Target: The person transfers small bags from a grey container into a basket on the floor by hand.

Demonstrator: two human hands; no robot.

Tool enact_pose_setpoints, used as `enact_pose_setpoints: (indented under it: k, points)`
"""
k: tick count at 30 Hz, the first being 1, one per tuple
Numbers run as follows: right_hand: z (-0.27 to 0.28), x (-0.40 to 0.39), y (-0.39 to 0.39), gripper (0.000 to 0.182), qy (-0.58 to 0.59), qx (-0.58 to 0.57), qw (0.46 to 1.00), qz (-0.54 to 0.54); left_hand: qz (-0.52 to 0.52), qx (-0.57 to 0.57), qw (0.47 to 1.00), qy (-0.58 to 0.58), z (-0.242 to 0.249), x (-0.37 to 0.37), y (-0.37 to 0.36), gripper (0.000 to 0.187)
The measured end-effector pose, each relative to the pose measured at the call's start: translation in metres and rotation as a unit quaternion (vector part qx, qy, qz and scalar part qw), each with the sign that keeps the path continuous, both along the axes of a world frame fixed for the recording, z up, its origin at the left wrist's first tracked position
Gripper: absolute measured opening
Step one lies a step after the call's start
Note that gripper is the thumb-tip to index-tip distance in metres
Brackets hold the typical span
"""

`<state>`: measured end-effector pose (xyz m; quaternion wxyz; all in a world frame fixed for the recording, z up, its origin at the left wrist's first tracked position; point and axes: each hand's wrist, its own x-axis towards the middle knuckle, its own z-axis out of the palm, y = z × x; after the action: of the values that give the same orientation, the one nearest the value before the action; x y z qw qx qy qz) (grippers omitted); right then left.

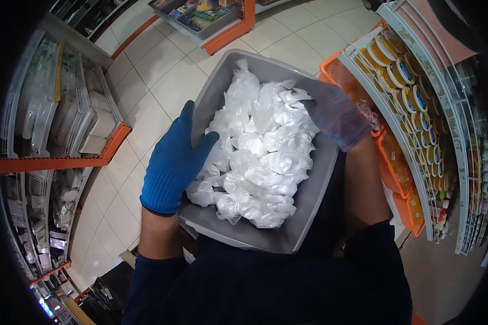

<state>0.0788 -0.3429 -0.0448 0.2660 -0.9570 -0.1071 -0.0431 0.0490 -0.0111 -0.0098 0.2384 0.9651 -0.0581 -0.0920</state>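
Note:
A grey plastic bin (320, 187) sits tilted close against my body, filled with several small knotted clear plastic bags (249, 142) of white contents. My left hand (173, 162), in a blue knit glove, grips the bin's left side, its thumb over the rim and its fingers along the wall. At the upper right rim is my right hand (339, 116), in a mottled grey-red knit glove. Motion smears its fingers, which overlap the edge of the bags, and I cannot tell if they hold anything.
On the right stands a white wire rack (417, 108) of yellow containers with pale lids, orange baskets (393, 162) beside it. Shelves (65, 108) of packaged plastic goods line the left. Ahead, a grey tray (206, 21) rests on an orange-framed shelf above pale floor tiles (168, 70).

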Motion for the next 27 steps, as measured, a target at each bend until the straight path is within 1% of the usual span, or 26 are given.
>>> enact_pose_setpoints:
  k: [1, 2, 3, 4, 5, 7, 8, 9, 11, 14, 15, 17, 18, 19, 20, 21, 22, 23, 24, 25, 26, 27]
  points:
    - [0.005, -0.002, -0.002, 0.031, 0.016, 0.043, 0.999, 0.016, 0.004, 0.002, 1.0, 0.002, 0.0, 0.001, 0.0, 0.078]
    - [0.005, -0.001, -0.003, 0.031, 0.016, 0.043, 0.999, 0.014, 0.008, 0.003, 1.0, 0.005, -0.001, 0.002, -0.001, 0.079]
    - [0.004, 0.001, -0.002, 0.031, 0.012, 0.041, 0.999, -0.013, 0.006, 0.003, 1.0, 0.005, -0.004, 0.002, 0.0, 0.079]
    - [0.003, 0.0, -0.001, 0.032, 0.008, 0.038, 0.998, -0.042, -0.002, 0.002, 1.0, -0.028, -0.01, 0.003, 0.003, 0.077]
    - [-0.001, -0.002, 0.001, 0.032, 0.009, 0.038, 0.998, -0.046, -0.011, 0.002, 0.998, -0.06, -0.014, 0.002, 0.004, 0.075]
    - [-0.008, -0.007, 0.007, 0.033, -0.013, -0.03, 0.999, 0.018, -0.019, 0.005, 0.998, -0.067, -0.012, -0.001, 0.003, 0.075]
    - [-0.005, -0.005, 0.005, 0.033, -0.016, -0.031, 0.999, 0.015, -0.023, 0.008, 0.997, -0.075, -0.011, -0.001, 0.003, 0.075]
    - [0.002, -0.002, 0.002, 0.034, 0.043, -0.032, 0.999, 0.007, -0.025, 0.008, 0.997, -0.078, -0.01, -0.001, 0.002, 0.075]
    - [0.011, -0.006, 0.001, 0.036, 0.101, -0.031, 0.994, -0.005, -0.021, -0.001, 0.997, -0.07, -0.009, -0.003, 0.001, 0.076]
    - [0.013, -0.029, -0.004, 0.039, 0.082, -0.006, 0.996, -0.018, -0.024, -0.028, 0.995, -0.092, -0.014, -0.004, 0.001, 0.073]
    - [0.014, -0.043, -0.008, 0.041, 0.012, 0.161, 0.987, 0.007, -0.033, -0.027, 0.995, -0.093, -0.015, -0.005, 0.0, 0.073]
    - [0.024, -0.067, -0.022, 0.044, -0.023, 0.201, 0.979, -0.029, -0.013, -0.089, 0.992, -0.087, -0.015, -0.009, -0.003, 0.068]
    - [0.012, -0.082, -0.03, 0.044, -0.025, 0.201, 0.978, -0.046, -0.03, -0.09, 0.992, -0.084, -0.01, -0.012, -0.004, 0.068]
    - [-0.006, -0.101, -0.042, 0.042, -0.069, 0.238, 0.967, -0.053, 0.009, -0.103, 0.994, -0.035, -0.002, -0.014, -0.007, 0.066]
    - [-0.017, -0.125, -0.058, 0.044, -0.086, 0.182, 0.976, -0.083, 0.04, -0.114, 0.993, 0.016, 0.002, -0.015, -0.009, 0.063]
    - [-0.025, -0.149, -0.072, 0.046, -0.1, 0.126, 0.98, -0.114, 0.011, -0.138, 0.99, -0.037, -0.013, -0.013, -0.002, 0.062]
    - [-0.04, -0.173, -0.088, 0.046, -0.098, 0.121, 0.975, -0.159, -0.022, -0.166, 0.982, -0.085, -0.032, -0.009, 0.011, 0.061]
    - [-0.069, -0.197, -0.103, 0.054, -0.049, 0.018, 0.981, -0.186, -0.025, -0.103, 0.99, -0.09, -0.04, -0.004, 0.023, 0.06]
    - [-0.097, -0.223, -0.116, 0.063, 0.012, -0.079, 0.975, -0.208, -0.029, -0.039, 0.994, -0.1, -0.048, 0.003, 0.036, 0.059]
    - [-0.113, -0.246, -0.121, 0.067, -0.016, 0.009, 0.978, -0.206, -0.028, -0.026, 0.996, -0.079, -0.057, 0.018, 0.058, 0.058]
    - [-0.139, -0.272, -0.126, 0.068, -0.064, 0.176, 0.962, -0.197, -0.017, -0.005, 0.997, -0.069, -0.058, 0.025, 0.069, 0.058]
    - [-0.157, -0.294, -0.12, 0.065, -0.074, 0.248, 0.935, -0.243, -0.007, 0.015, 0.998, -0.059, -0.06, 0.031, 0.079, 0.058]
